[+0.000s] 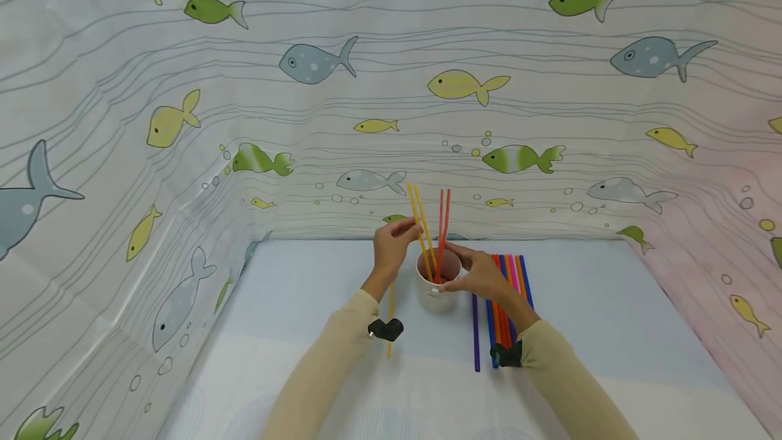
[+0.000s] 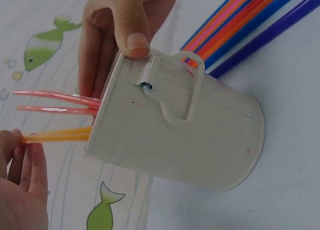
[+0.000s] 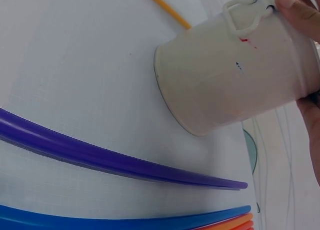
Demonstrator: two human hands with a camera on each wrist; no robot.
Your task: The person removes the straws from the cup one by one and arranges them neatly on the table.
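Note:
A white bucket-shaped cup [image 1: 436, 301] with a small wire handle stands on the table. My right hand [image 1: 482, 277] grips it at the rim, thumb on the near side and fingers round the far side. Two yellow straws [image 1: 419, 197] and two red straws [image 1: 441, 212] lean inside, their tops well above the rim. At the cup's left, my left hand [image 1: 392, 246] pinches the upper part of a yellow straw between thumb and fingertips. In the left wrist view both yellow straws [image 2: 60, 136] run from the fingertips into the cup. The straws' lower ends are hidden inside.
One more yellow straw [image 1: 392, 301] lies on the table beneath my left wrist. Right of the cup lie a purple straw [image 1: 476, 338] and a row of blue, orange, red and pink straws [image 1: 504, 324], partly under my right forearm. A fish-patterned sheet [image 1: 318, 155] rises behind the table.

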